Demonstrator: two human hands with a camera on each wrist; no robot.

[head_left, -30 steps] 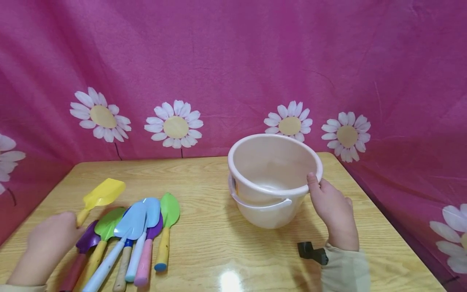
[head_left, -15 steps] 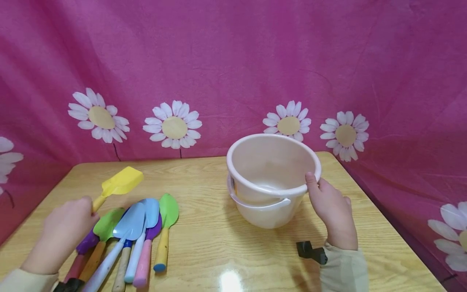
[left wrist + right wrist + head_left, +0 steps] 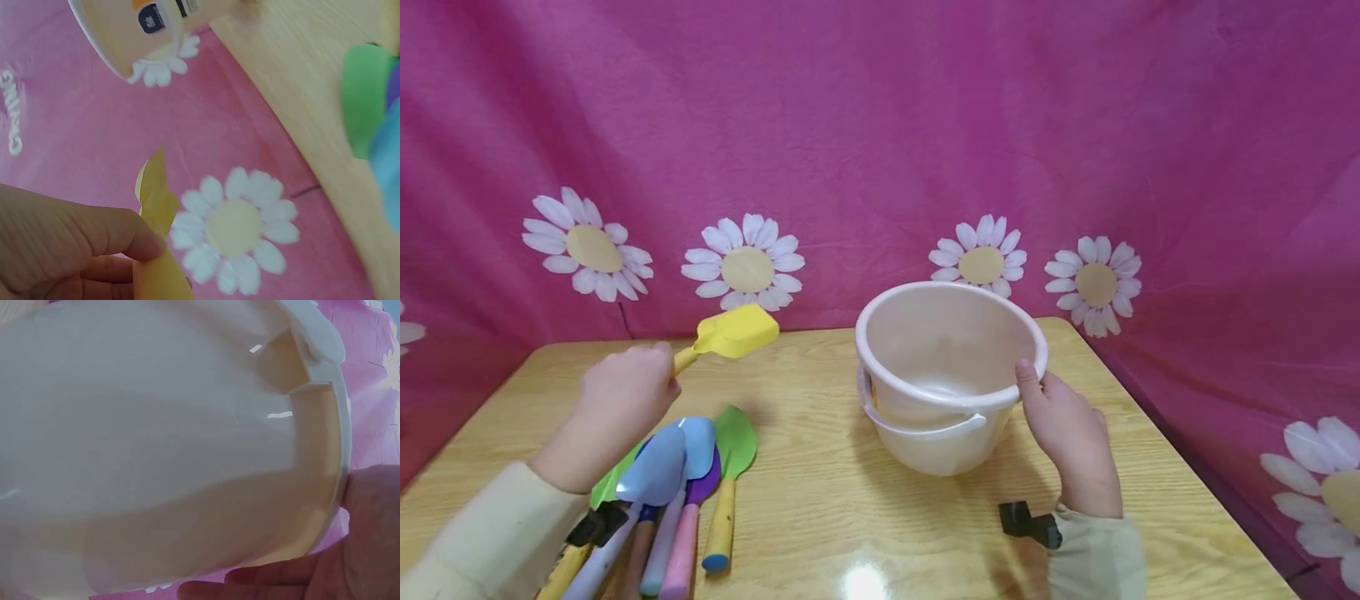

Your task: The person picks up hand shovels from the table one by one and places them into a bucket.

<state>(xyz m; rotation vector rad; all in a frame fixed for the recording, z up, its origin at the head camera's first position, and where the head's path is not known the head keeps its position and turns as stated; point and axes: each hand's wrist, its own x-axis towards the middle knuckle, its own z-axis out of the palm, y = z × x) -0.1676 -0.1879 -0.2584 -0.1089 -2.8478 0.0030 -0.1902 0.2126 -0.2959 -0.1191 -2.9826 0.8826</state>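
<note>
In the head view my left hand grips the handle of a small yellow shovel, held in the air above the other shovels with its blade toward the bucket. The left wrist view shows my thumb on the yellow handle. My right hand holds the rim of a pale pink-white bucket, thumb over the edge at its right side. Fingers lie along the bucket's outer wall in the right wrist view. The bucket's inside, as far as it shows, holds nothing.
At the left of the wooden table lie several shovels: a green one with a yellow handle, light blue ones, and a purple one with a pink handle. A pink flowered cloth hangs behind.
My left hand has carried the yellow shovel up and to the right, toward the bucket. My right hand keeps its hold on the rim; the head view has shifted slightly.
</note>
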